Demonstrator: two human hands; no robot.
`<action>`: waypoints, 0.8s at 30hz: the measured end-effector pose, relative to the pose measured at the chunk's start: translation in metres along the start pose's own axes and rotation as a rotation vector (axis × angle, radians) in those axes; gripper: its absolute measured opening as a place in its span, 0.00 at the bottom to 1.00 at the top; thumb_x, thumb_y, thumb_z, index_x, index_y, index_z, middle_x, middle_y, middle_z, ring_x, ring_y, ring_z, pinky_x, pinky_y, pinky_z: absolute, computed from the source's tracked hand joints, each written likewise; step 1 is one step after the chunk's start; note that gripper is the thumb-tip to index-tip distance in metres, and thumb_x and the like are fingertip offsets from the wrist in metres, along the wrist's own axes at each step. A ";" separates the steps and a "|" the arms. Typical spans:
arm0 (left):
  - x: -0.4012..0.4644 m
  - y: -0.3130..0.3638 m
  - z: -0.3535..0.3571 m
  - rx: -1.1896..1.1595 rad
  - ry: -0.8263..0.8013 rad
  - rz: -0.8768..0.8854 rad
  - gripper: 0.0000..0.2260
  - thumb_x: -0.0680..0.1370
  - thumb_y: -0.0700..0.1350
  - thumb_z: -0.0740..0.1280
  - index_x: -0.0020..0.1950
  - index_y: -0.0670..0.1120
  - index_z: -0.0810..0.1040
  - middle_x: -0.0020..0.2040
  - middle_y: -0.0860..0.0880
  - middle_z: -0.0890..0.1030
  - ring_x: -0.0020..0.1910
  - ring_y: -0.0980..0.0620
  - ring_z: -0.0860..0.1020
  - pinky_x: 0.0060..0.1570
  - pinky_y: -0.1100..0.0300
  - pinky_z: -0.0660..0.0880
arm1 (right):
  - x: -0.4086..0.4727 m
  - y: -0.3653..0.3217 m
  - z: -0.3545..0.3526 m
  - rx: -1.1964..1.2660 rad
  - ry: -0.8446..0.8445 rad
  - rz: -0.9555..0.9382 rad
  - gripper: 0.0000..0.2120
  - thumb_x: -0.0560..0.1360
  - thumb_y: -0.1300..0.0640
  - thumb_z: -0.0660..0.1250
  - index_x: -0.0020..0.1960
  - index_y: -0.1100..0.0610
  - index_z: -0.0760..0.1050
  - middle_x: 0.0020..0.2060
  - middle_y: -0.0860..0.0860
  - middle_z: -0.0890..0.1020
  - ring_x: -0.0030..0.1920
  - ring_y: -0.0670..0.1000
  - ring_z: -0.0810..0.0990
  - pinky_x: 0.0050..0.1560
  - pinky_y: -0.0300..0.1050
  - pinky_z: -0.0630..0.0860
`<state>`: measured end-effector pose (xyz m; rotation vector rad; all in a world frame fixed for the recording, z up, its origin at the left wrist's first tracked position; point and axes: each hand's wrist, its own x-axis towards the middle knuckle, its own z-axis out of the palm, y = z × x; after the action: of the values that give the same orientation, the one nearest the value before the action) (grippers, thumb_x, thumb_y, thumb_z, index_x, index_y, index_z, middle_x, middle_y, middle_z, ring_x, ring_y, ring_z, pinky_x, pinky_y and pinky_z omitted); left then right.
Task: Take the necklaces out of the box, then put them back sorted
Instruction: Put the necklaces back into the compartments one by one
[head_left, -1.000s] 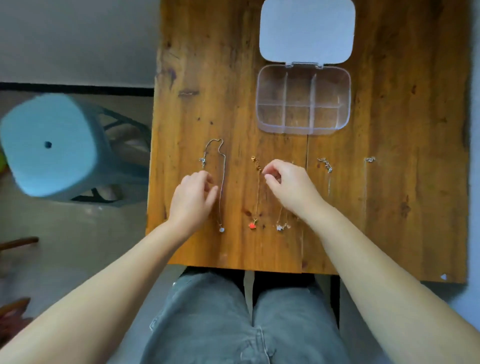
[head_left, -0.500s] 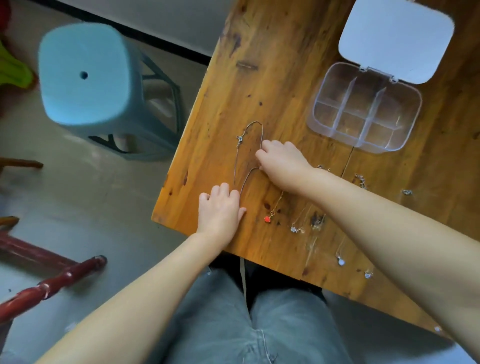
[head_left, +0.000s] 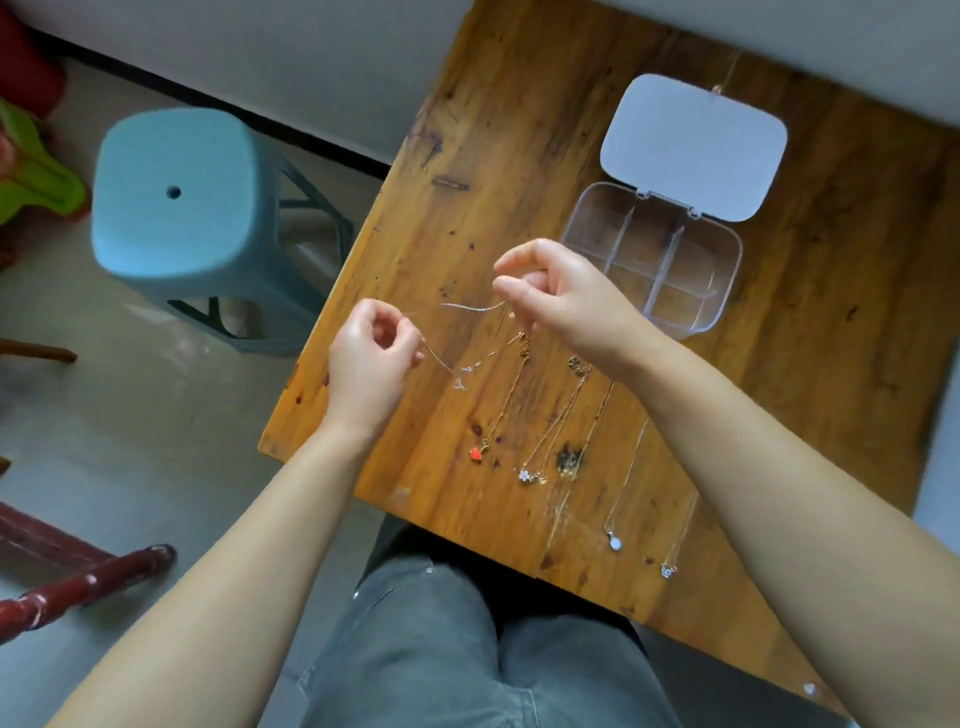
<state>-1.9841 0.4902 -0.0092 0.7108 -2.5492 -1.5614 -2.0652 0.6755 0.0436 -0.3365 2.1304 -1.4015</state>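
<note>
From my seat I see both hands raised over the worn, knotty wooden table (head_left: 519, 156), a fine silver chain (head_left: 470, 307) strung between them. The left hand (head_left: 371, 366) has its fingertips pressed together on one part of the chain, and the right hand (head_left: 563, 299) pinches another part between thumb and forefinger; the thin metal sags between them and a loose end with a small clasp dangles just above the wood. Four more necklaces lie stretched out side by side on the tabletop near its front edge: a gold-toned one with a glossy red pendant (head_left: 476, 453), one with a small pale flower charm (head_left: 525, 475), one with a round whitish stone (head_left: 615, 543) and one with a tiny silvery charm (head_left: 667, 570). Beyond my right hand sits the clear plastic box (head_left: 724, 291), rectangular with rounded corners and thin dividers, its frosted lid (head_left: 693, 148) hinged open flat; I see nothing in its compartments. A smooth blue plastic stool (head_left: 176, 202) stands on the floor left of the table.
</note>
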 end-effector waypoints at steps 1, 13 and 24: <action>0.009 0.010 -0.004 -0.087 0.042 -0.008 0.07 0.76 0.42 0.63 0.39 0.52 0.72 0.36 0.48 0.80 0.33 0.56 0.78 0.35 0.65 0.77 | -0.005 0.000 -0.014 -0.002 -0.002 0.014 0.07 0.77 0.53 0.66 0.53 0.55 0.76 0.34 0.52 0.78 0.34 0.44 0.76 0.39 0.35 0.73; 0.061 0.064 0.069 -0.093 -0.172 0.051 0.03 0.77 0.40 0.63 0.44 0.42 0.75 0.37 0.48 0.81 0.35 0.54 0.80 0.41 0.57 0.80 | -0.022 0.033 -0.108 0.858 0.380 0.197 0.10 0.79 0.58 0.61 0.39 0.54 0.74 0.53 0.53 0.81 0.59 0.54 0.80 0.63 0.57 0.73; 0.109 0.096 0.162 0.225 -0.286 0.328 0.03 0.77 0.41 0.64 0.45 0.44 0.76 0.43 0.48 0.79 0.43 0.53 0.74 0.41 0.70 0.70 | 0.067 0.026 -0.119 0.705 0.492 0.304 0.06 0.80 0.59 0.60 0.45 0.57 0.73 0.43 0.53 0.84 0.48 0.52 0.85 0.53 0.50 0.79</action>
<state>-2.1618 0.6149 -0.0241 0.0683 -2.8885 -1.3671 -2.1864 0.7441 0.0343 0.6313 1.7522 -2.0561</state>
